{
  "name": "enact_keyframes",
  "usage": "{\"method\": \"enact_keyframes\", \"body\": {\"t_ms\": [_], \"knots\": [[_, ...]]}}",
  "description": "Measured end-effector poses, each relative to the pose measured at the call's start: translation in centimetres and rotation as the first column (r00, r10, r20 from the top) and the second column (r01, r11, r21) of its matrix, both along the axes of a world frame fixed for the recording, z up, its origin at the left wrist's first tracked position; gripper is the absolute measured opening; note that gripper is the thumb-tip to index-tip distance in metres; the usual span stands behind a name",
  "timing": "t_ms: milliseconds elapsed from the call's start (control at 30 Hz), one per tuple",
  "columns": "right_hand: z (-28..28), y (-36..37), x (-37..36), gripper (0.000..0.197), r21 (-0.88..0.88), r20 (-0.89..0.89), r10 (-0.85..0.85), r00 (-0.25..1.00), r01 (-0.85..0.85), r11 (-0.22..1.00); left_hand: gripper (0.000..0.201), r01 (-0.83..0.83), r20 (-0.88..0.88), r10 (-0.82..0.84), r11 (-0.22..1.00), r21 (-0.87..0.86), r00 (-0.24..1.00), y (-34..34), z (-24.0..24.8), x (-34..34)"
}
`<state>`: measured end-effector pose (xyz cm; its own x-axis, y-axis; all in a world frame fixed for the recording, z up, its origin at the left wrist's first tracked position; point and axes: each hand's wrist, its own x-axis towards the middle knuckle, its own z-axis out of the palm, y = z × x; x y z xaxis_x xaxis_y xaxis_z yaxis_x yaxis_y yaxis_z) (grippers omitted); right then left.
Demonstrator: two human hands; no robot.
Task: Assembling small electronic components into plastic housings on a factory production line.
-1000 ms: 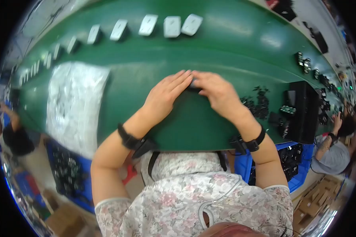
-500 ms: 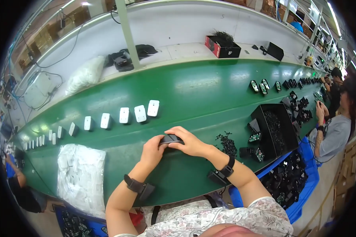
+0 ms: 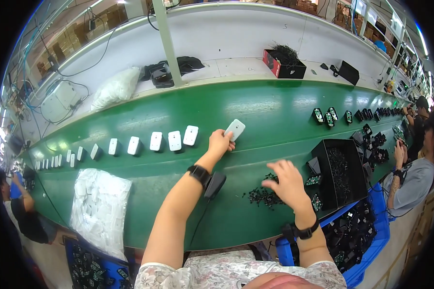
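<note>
My left hand reaches forward over the green bench and grips a small white-faced rectangular device casing by its near end. Two small dark marks show on its pale face. To its left, a row of similar white-faced casings curves away along the bench. Fingers apart and holding nothing, my right hand is over the edge of a loose pile of small black pieces. Whether its fingertips touch any pieces I cannot tell.
A black box of small dark parts stands at right, with black housings beyond it. Blue bins hang near the front edge. A clear plastic bag lies at left. Co-workers sit at both ends.
My hands have parted. The left has moved forward with the casing, whose white face now shows; the right has let go and moved right, over the black pieces.
</note>
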<state>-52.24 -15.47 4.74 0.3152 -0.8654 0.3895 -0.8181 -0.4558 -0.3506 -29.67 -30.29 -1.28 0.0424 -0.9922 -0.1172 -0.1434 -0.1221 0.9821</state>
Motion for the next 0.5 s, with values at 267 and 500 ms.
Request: {"method": "enact_keyframes", "body": {"t_ms": [267, 500], "knots": [[-4.5, 3.0, -0.7, 0.021, 0.123, 0.027, -0.002, 1.000, -0.002, 0.992, 0.037, -0.029, 0.077, 0.017, 0.986, 0.163, 0.997, -3.8, -1.2, -1.0], [-4.9, 2.5, -0.3, 0.014, 0.065, 0.107, 0.049, 0.993, -0.057, 0.996, 0.050, -0.165, 0.525, 0.176, 0.984, -0.067, 0.833, -1.2, -0.1, -1.1]]}}
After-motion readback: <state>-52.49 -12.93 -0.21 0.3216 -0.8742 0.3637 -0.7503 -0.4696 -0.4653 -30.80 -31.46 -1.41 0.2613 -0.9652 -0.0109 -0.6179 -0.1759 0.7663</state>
